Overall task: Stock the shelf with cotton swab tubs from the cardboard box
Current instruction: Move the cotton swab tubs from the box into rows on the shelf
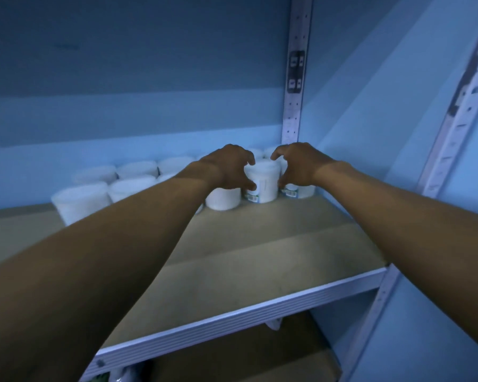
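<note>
Both forearms reach over the shelf board [260, 244]. Between the left hand [229, 166] and right hand [295, 168], fingers spread wide on either side, stands a white cotton swab tub [262, 180]; more tubs [133, 177] lie left of them.

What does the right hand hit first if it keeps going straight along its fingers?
Probably the labelled tub between both hands; the right hand curls toward its side, already at or near contact. Depth unclear.
</note>
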Demonstrator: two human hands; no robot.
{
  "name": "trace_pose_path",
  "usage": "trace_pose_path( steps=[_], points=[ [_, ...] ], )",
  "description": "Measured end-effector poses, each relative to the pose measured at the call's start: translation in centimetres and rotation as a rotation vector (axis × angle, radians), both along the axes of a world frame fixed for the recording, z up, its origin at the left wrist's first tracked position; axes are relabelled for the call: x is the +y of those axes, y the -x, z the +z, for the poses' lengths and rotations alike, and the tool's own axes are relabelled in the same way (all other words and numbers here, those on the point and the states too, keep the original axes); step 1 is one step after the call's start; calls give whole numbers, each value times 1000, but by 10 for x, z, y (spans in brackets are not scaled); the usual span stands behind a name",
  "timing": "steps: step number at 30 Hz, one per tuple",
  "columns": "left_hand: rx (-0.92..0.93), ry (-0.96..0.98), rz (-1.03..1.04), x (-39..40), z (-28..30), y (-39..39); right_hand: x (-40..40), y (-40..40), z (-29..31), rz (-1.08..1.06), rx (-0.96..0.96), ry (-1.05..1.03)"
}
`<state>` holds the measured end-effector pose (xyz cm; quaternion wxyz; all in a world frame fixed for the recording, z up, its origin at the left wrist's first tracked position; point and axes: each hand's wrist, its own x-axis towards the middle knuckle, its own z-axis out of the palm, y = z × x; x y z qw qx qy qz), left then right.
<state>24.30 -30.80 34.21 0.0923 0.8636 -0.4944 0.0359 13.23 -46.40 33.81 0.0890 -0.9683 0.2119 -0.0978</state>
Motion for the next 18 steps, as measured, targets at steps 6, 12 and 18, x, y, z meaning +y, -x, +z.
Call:
trace_pose_path(
  steps=[6,12,18],
  points=[
    [-35,-14,-37,-46,-18,7,-40,4,-10,-97,29,29],
    [-101,-30,-25,-64,-27,5,-58,-4,-20,-64,65,1],
    [-93,-3,-5,-67,-26,2,-58,-8,-25,-69,2,33]
  ],
)
